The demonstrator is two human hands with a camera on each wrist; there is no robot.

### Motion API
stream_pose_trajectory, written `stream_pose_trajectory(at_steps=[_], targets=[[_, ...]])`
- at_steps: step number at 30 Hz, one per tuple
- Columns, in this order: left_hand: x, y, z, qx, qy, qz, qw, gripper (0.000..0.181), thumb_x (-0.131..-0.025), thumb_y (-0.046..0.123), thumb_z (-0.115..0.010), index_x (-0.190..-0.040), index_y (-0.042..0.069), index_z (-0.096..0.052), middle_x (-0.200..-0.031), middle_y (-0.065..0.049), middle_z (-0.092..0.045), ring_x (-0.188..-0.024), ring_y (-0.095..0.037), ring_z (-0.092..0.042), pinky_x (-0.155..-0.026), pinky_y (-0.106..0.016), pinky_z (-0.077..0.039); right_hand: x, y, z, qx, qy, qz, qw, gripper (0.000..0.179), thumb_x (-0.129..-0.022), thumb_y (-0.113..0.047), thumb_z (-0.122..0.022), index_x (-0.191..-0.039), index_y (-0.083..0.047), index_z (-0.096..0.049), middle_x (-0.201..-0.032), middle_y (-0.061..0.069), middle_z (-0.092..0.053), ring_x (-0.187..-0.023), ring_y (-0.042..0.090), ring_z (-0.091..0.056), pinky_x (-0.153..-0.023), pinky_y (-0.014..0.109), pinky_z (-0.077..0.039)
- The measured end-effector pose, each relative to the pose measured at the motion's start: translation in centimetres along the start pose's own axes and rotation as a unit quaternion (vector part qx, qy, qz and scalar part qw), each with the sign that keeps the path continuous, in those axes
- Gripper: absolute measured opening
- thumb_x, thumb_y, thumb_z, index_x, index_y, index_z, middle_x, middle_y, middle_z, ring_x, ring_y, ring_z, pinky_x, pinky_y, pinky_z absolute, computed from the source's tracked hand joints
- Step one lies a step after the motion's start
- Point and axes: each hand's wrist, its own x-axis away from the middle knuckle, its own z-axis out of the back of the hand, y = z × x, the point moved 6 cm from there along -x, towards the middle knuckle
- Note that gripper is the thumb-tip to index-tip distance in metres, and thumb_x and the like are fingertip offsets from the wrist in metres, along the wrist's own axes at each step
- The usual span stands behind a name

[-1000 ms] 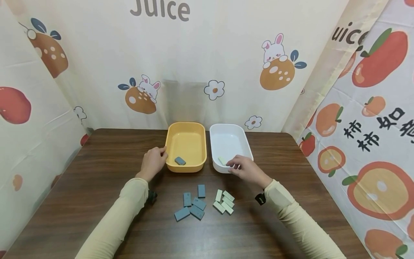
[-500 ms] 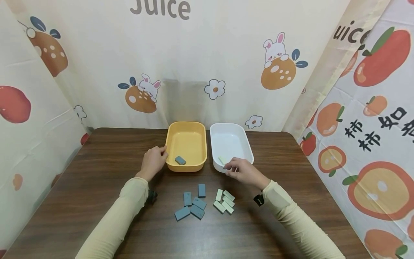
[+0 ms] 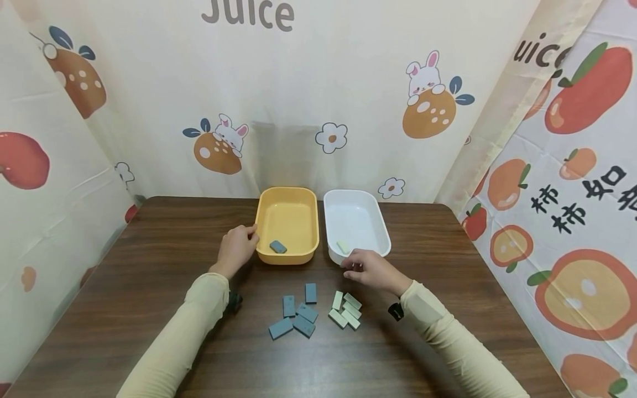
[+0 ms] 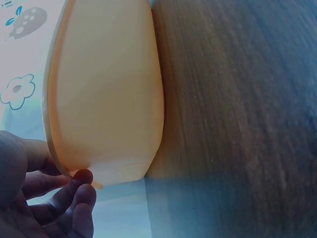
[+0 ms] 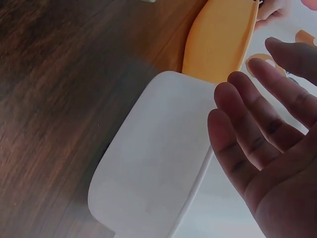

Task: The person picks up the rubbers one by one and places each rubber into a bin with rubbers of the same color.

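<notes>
At the left side of the yellow tray (image 3: 287,221), my left hand (image 3: 235,250) pinches the rim between thumb and fingers. One grey-blue block (image 3: 277,247) lies inside that tray near its front. Beside it stands the white tray (image 3: 356,221), where a pale green block (image 3: 343,247) rests near the front wall. My right hand (image 3: 373,270) hovers by the white tray's front right corner; its fingers are relaxed and hold nothing, as the right wrist view shows. In the left wrist view the yellow tray's wall (image 4: 106,94) fills much of the picture.
Several grey-blue blocks (image 3: 307,313) lie loosely on the brown wooden table (image 3: 239,354) in front of the trays. To their right, several pale green blocks (image 3: 351,309) sit in a close cluster. A printed curtain (image 3: 298,83) hangs behind the table.
My right hand has drawn back slightly toward me and lower, away from the inside of the white tray. The left hand has kept its place on the yellow tray.
</notes>
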Motion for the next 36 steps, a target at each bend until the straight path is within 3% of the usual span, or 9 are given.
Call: stream_pose_trajectory(at_steps=[8, 20, 27, 36], targets=[[0.0, 0.0, 0.1, -0.002, 0.001, -0.006, 1.0000, 0.038, -0.093, 0.016, -0.054, -0.127, 0.002, -0.062, -0.091, -0.022, -0.066, -0.058, -0.022, -0.045, -0.054, -0.029, -0.037, 0.0, -0.1, -0.9, 0.018, -0.030, -0.006, 0.9994, 0.018, -0.088, -0.012, -0.070, -0.104, -0.005, -0.073, -0.096, -0.001, -0.067, -0.085, 0.008, -0.059, -0.075, 0.023, -0.051], [-0.1, -0.1, 0.0, 0.001, -0.003, -0.003, 1.0000, 0.038, -0.094, 0.016, -0.054, -0.128, 0.002, -0.062, -0.096, -0.022, -0.068, -0.057, -0.021, -0.044, -0.053, -0.028, -0.037, 0.0, -0.4, -2.5, 0.051, -0.080, 0.018, 0.9953, 0.019, -0.087, -0.016, -0.072, -0.104, -0.008, -0.073, -0.096, -0.002, -0.064, -0.085, 0.007, -0.057, -0.076, 0.023, -0.050], [0.0, 0.0, 0.0, -0.001, -0.003, -0.003, 1.0000, 0.038, -0.094, 0.016, -0.055, -0.128, 0.002, -0.062, -0.094, -0.022, -0.066, -0.059, -0.022, -0.045, -0.055, -0.029, -0.037, 0.1, -0.5, -3.1, 0.073, -0.086, 0.047, 0.9925, 0.016, -0.085, -0.015, -0.074, -0.100, -0.010, -0.075, -0.094, -0.002, -0.062, -0.084, 0.007, -0.057, -0.075, 0.023, -0.050], [0.0, 0.1, 0.0, 0.000, -0.004, -0.004, 1.0000, 0.038, -0.094, 0.016, -0.054, -0.128, 0.002, -0.062, -0.098, -0.022, -0.068, -0.059, -0.021, -0.045, -0.054, -0.028, -0.037, 0.2, -0.7, -3.7, 0.075, -0.105, 0.035, 0.9911, 0.020, -0.083, -0.013, -0.074, -0.103, -0.011, -0.076, -0.095, -0.001, -0.062, -0.085, 0.009, -0.056, -0.075, 0.023, -0.048]])
